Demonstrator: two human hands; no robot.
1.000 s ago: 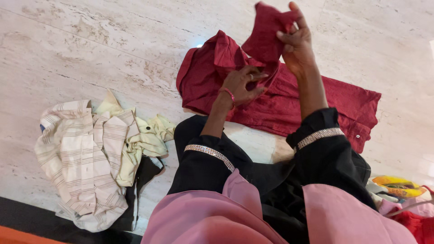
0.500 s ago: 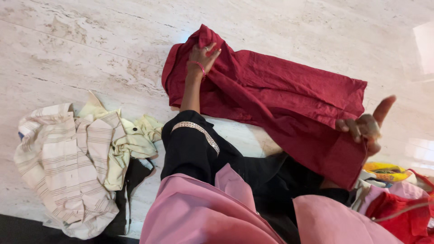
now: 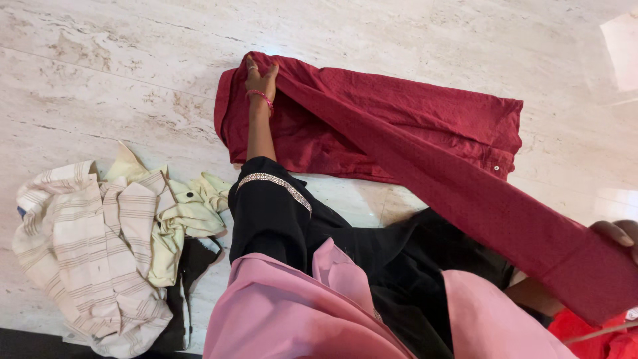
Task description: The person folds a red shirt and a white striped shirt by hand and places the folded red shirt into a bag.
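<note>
dark red shirt lies spread on the pale marble floor; all places below given relative to it. left hand presses flat on its far left corner, fingers extended, pink bangle at the wrist. one sleeve of the shirt is stretched taut from that corner down to the near right, where the right hand, mostly hidden behind the cloth, grips its end at the frame edge. black sleeve with a beaded band sits just below the shirt's left part. pile of striped cream and pale yellow clothes lies well apart, lower left of the shirt. pink cloth below it, nearest the camera.
</note>
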